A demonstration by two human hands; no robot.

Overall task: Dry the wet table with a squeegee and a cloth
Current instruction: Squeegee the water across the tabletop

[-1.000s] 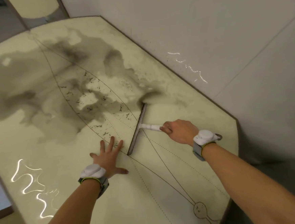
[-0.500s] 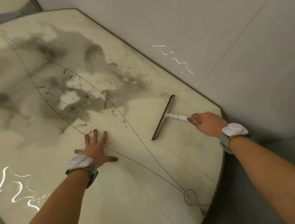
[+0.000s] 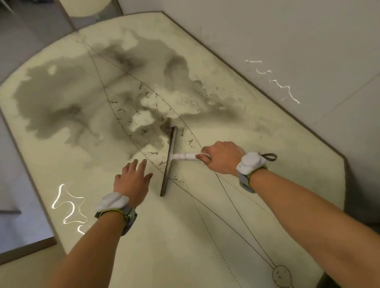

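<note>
A cream table (image 3: 170, 247) with thin drawn lines carries a wide dark wet patch (image 3: 72, 107) across its far half. The squeegee (image 3: 170, 160) has a grey blade and a white handle; its blade lies on the table at the near edge of the wet patch. My right hand (image 3: 219, 158) grips the white handle from the right. To the left of the blade my left hand (image 3: 132, 182) rests flat on the table with straight fingers. No cloth is in view.
A pale wall (image 3: 289, 33) runs along the table's right edge. The table's near right corner is cut at an angle (image 3: 344, 177). Floor (image 3: 3, 158) lies to the left, and a doorway or panel (image 3: 87, 6) stands beyond the far end.
The squeegee was pulled right toward the table's edge half a second ago. Now my right hand has brought it back left onto the rim of the wet patch. My left hand stays flat.
</note>
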